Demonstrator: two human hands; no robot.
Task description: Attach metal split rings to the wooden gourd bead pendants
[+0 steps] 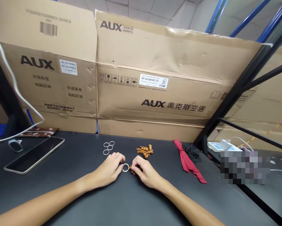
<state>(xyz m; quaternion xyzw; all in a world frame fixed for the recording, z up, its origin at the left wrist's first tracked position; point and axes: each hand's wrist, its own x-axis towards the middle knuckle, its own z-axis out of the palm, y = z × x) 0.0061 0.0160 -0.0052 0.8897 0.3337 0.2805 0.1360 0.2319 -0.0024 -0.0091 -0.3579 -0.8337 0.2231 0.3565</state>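
Observation:
A silver split key ring (125, 171) stands between my two hands, low over the dark tabletop. My left hand (109, 169) closes thumb and fingers on the ring's left edge. From the other side, my right hand (145, 172) pinches the yellow cord of a wooden bead pendant (133, 172), and the cord meets the ring's right side. Most of that pendant is hidden under my right fingers. Just beyond my left hand lie several loose key rings (106, 152). Behind my right hand sits a small pile of wooden bead pendants (146, 151).
Red ribbon strips (188, 160) and a heap of black pieces (193, 153) lie to the right. A phone (34, 155) and a watch-like item (15, 145) are at the left. Tall cardboard boxes (122, 94) wall off the back; a black metal post (237, 84) slants at right.

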